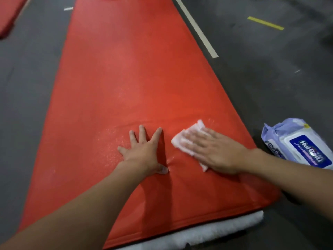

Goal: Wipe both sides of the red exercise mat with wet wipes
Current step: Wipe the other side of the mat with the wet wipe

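A long red exercise mat (126, 78) lies flat on the dark floor and runs away from me. My left hand (144, 150) presses flat on the mat near its front end, fingers spread. Just to its right, my right hand (212, 150) lies flat on a white wet wipe (191, 132), pressing it against the mat; the hand is motion-blurred. Wet droplets glisten on the mat around both hands. A white strip (207, 230) shows along the mat's near edge.
A purple and white pack of wet wipes (302, 145) lies on the floor right of the mat. A second red mat (9, 13) sits at the far left. White (196, 27) and yellow (265, 23) floor lines lie to the right.
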Motion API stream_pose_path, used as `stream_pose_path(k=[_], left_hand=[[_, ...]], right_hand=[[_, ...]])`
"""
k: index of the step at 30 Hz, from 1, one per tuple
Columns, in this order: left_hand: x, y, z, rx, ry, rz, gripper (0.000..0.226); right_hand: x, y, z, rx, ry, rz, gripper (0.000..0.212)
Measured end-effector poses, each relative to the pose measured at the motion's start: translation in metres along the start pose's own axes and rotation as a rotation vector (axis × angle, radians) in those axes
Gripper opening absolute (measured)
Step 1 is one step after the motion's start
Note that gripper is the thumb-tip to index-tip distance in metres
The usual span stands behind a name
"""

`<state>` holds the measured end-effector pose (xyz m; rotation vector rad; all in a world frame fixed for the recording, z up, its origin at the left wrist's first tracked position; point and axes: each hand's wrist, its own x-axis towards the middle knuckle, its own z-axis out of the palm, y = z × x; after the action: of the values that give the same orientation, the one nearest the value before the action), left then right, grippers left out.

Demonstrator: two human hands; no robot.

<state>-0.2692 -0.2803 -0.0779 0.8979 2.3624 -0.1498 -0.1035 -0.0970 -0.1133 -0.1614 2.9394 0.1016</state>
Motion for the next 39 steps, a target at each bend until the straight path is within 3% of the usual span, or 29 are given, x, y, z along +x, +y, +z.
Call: stream_pose_path(k=[3, 4, 8, 9, 12, 13, 17, 20, 22, 26, 27, 30, 32, 35, 37, 39], left_hand=[[0.001, 0.002, -0.002, 0.002, -0.012, -0.007, 0.132], [0.002, 0.002, -0.001, 0.004, -0.013, -0.006, 0.132], [0.000, 0.000, 0.000, 0.001, -0.002, 0.001, 0.131], [0.000, 0.000, -0.001, -0.001, -0.003, 0.001, 0.131], [0.002, -0.001, -0.001, -0.007, 0.005, 0.006, 0.131], [0.001, -0.001, 0.000, -0.007, 0.006, 0.007, 0.131], [0.003, -0.009, -0.008, 0.041, -0.029, 0.054, 0.135], [0.005, -0.029, -0.021, 0.113, -0.089, 0.122, 0.144], [0.004, -0.040, -0.019, 0.194, -0.018, 0.136, 0.142], [0.002, -0.047, -0.009, 0.148, 0.055, 0.009, 0.135], [0.001, -0.049, -0.009, 0.086, 0.026, -0.031, 0.133], [0.003, -0.053, -0.011, 0.009, -0.007, -0.031, 0.130], [0.003, -0.053, -0.010, 0.000, -0.005, -0.025, 0.130], [0.003, -0.054, -0.011, 0.011, 0.005, -0.022, 0.129], [0.002, -0.054, -0.011, 0.011, -0.001, -0.029, 0.129], [0.004, -0.054, -0.011, 0.014, 0.006, -0.024, 0.131]], right_hand=[[0.018, 0.006, -0.008, 0.044, -0.045, 0.269, 0.061], [0.019, -0.003, -0.004, 0.042, -0.034, 0.259, 0.064], [0.008, -0.016, 0.000, 0.000, -0.020, -0.062, 0.060], [0.013, -0.002, -0.003, -0.012, -0.027, -0.040, 0.059], [0.029, 0.011, -0.015, 0.084, -0.073, 0.283, 0.060], [0.032, 0.001, -0.011, 0.102, -0.033, 0.278, 0.062], [0.025, -0.026, -0.002, 0.041, 0.002, -0.027, 0.060], [0.041, 0.000, -0.013, 0.098, -0.039, 0.227, 0.062], [0.047, -0.009, -0.010, 0.102, -0.012, 0.277, 0.062], [0.033, -0.026, -0.007, 0.055, -0.019, -0.068, 0.062], [0.037, -0.015, -0.010, 0.059, -0.035, -0.045, 0.063], [0.057, -0.002, -0.021, 0.125, -0.063, 0.274, 0.061], [0.059, -0.025, -0.016, 0.144, -0.019, 0.220, 0.063], [0.049, -0.042, -0.011, 0.084, -0.038, -0.088, 0.064], [0.059, -0.024, -0.017, 0.087, -0.070, -0.031, 0.063], [0.069, -0.018, -0.023, 0.097, -0.049, 0.172, 0.061]])
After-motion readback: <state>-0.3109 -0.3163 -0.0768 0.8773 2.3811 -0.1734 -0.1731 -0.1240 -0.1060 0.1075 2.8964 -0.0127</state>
